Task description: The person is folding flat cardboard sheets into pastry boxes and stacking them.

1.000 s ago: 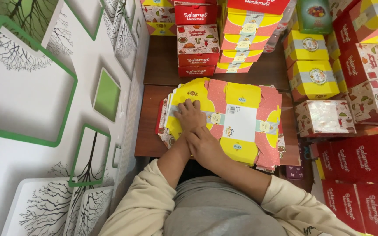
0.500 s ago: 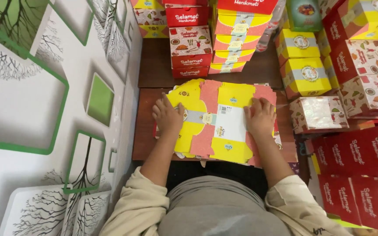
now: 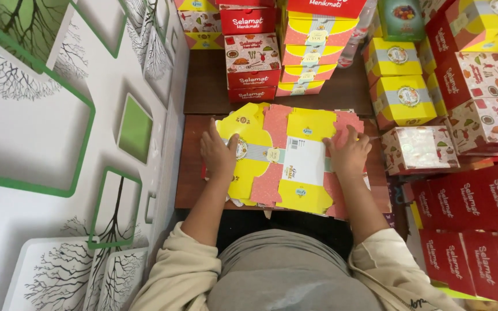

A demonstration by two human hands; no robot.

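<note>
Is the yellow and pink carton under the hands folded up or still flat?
Flat. The carton blank lies spread on the table, flaps splayed outward; left hand and right hand press its two ends.

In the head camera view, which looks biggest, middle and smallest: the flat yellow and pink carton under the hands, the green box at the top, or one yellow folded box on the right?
1. Flat yellow and pink carton, plainly the largest.
2. Yellow folded box.
3. Green box, though the frame edge cuts it off and it lies farther away, so the last two places are unsure.
</note>
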